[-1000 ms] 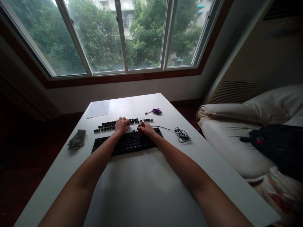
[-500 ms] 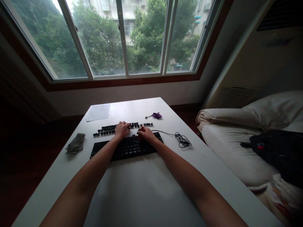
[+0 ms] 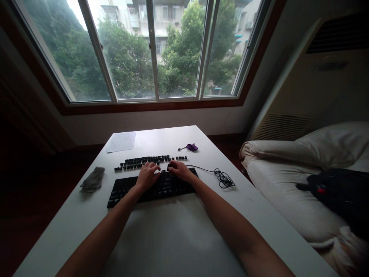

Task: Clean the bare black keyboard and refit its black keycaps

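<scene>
A black keyboard (image 3: 123, 190) lies on the white table (image 3: 178, 238). Rows of loose black keycaps (image 3: 135, 161) sit just behind it. My left hand (image 3: 147, 174) rests on the keyboard's upper middle with its fingers curled down; what is under them is hidden. My right hand (image 3: 179, 170) is at the keyboard's upper right edge, fingers pressed together around something too small to name. The two hands are almost touching.
The keyboard's cable ends in a coil (image 3: 224, 179) to the right. A purple-handled tool (image 3: 190, 146) lies behind the keycaps, a paper sheet (image 3: 121, 141) at the far left corner, a grey cloth (image 3: 92, 179) at the left. A bed with a pillow (image 3: 311, 148) stands on the right.
My left hand has pulled back from the row of loose keycaps onto the keyboard. The right hand stayed at the upper right edge. The camera has tilted up a little.
</scene>
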A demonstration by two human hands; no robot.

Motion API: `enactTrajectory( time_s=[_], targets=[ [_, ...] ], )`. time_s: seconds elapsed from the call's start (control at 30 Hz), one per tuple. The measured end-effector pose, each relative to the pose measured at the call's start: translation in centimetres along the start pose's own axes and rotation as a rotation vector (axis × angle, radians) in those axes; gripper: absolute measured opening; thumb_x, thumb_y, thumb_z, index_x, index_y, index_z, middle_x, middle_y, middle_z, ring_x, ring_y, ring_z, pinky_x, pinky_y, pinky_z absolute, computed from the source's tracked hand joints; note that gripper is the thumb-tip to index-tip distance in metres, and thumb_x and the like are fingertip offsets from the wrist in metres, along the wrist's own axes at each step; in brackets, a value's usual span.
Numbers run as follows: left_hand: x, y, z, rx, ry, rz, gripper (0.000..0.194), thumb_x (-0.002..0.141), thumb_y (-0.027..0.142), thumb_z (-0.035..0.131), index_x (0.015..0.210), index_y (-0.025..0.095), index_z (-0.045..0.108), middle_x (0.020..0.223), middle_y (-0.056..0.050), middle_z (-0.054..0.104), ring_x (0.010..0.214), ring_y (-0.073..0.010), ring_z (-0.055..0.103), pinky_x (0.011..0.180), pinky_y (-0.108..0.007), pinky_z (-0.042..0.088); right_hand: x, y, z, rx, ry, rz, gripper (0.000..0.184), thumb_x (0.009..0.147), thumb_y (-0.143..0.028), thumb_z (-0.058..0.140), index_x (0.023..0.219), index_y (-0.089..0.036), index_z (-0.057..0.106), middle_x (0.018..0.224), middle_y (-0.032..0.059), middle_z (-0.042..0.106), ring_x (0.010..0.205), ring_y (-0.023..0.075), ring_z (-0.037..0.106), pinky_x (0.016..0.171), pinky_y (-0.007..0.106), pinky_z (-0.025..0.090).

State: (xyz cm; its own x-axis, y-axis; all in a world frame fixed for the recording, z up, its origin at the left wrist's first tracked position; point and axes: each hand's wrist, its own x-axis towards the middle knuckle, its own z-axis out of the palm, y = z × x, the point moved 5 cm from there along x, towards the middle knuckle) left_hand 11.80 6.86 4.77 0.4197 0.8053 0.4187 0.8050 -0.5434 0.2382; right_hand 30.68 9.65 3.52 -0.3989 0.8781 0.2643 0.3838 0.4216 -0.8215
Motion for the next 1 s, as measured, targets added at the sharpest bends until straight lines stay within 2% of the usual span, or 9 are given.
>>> enactTrajectory(
  time_s=[0.2, 0.37, 0.5, 0.63, 0.7, 0.9, 1.0],
  targets=[
    [-3.8, 1.9, -0.3, -0.051, -0.027, 0.04, 0.018, 0.09, 0.029, 0.056, 0.104, 0.025, 0.066, 0.109, -0.006, 0.062, 0.103, -0.0242, 0.052, 0.092, -0.04, 0.043, -0.4, -2.4, 0.9, -0.156, -0.174, -0.126, 0.012, 0.085, -0.026, 0.06, 0.093, -0.018, 0.064, 0.076, -0.0008, 0.065, 0.068, 0.0125, 0.056, 0.064, 0.022, 0.04],
    [-4.3, 2.4, -0.8, -0.044, -0.035, 0.044, 0.017, 0.09, 0.029, 0.056, 0.103, 0.025, 0.065, 0.104, -0.006, 0.063, 0.102, -0.0237, 0.053, 0.092, -0.039, 0.044, -0.9, -4.1, 0.5, -0.243, -0.233, -0.169, 0.01, 0.084, -0.024, 0.062, 0.091, -0.018, 0.066, 0.078, 0.0004, 0.066, 0.069, 0.0124, 0.056, 0.064, 0.022, 0.039],
    [-4.3, 2.3, -0.8, -0.044, -0.051, 0.059, 0.018, 0.09, 0.031, 0.056, 0.105, 0.025, 0.064, 0.105, -0.006, 0.063, 0.102, -0.0236, 0.054, 0.092, -0.039, 0.044, -1.4, -3.1, -0.3, -0.127, -0.271, -0.118, 0.015, 0.084, -0.027, 0.063, 0.095, -0.018, 0.067, 0.079, 0.0014, 0.068, 0.072, 0.014, 0.06, 0.067, 0.023, 0.044],
    [-4.3, 2.0, -0.9, -0.066, -0.058, 0.063, 0.026, 0.09, 0.031, 0.056, 0.114, 0.026, 0.062, 0.109, -0.007, 0.063, 0.105, -0.0239, 0.054, 0.094, -0.039, 0.044, -1.9, -1.4, -0.5, 0.209, -0.297, -0.002, 0.026, 0.086, -0.037, 0.061, 0.102, -0.016, 0.064, 0.086, 0.0043, 0.071, 0.081, 0.0174, 0.067, 0.074, 0.029, 0.051],
    [-4.2, 2.0, -1.0, -0.073, -0.07, 0.061, 0.028, 0.09, 0.031, 0.057, 0.117, 0.026, 0.062, 0.109, -0.007, 0.063, 0.104, -0.0241, 0.054, 0.094, -0.039, 0.043, -2.0, -0.9, -0.4, 0.297, -0.293, 0.028, 0.03, 0.085, -0.041, 0.063, 0.101, -0.016, 0.063, 0.086, 0.0047, 0.071, 0.082, 0.0186, 0.068, 0.076, 0.031, 0.053],
    [-3.1, 3.4, -0.5, -0.067, -0.091, 0.05, 0.025, 0.087, 0.034, 0.06, 0.11, 0.026, 0.065, 0.106, -0.008, 0.063, 0.101, -0.0249, 0.055, 0.091, -0.039, 0.043, -1.7, 0.3, 0.2, 0.37, -0.243, 0.056, 0.037, 0.082, -0.048, 0.066, 0.099, -0.016, 0.063, 0.083, 0.0041, 0.072, 0.079, 0.0187, 0.07, 0.075, 0.032, 0.055],
    [-2.5, 4.3, 0.1, -0.057, -0.074, 0.044, 0.019, 0.09, 0.034, 0.057, 0.104, 0.025, 0.067, 0.102, -0.008, 0.064, 0.099, -0.0244, 0.055, 0.089, -0.039, 0.043, -1.7, 0.6, 0.2, 0.373, -0.22, 0.049, 0.037, 0.082, -0.048, 0.066, 0.098, -0.016, 0.063, 0.084, 0.0046, 0.072, 0.08, 0.0189, 0.07, 0.077, 0.033, 0.055]
  ],
)
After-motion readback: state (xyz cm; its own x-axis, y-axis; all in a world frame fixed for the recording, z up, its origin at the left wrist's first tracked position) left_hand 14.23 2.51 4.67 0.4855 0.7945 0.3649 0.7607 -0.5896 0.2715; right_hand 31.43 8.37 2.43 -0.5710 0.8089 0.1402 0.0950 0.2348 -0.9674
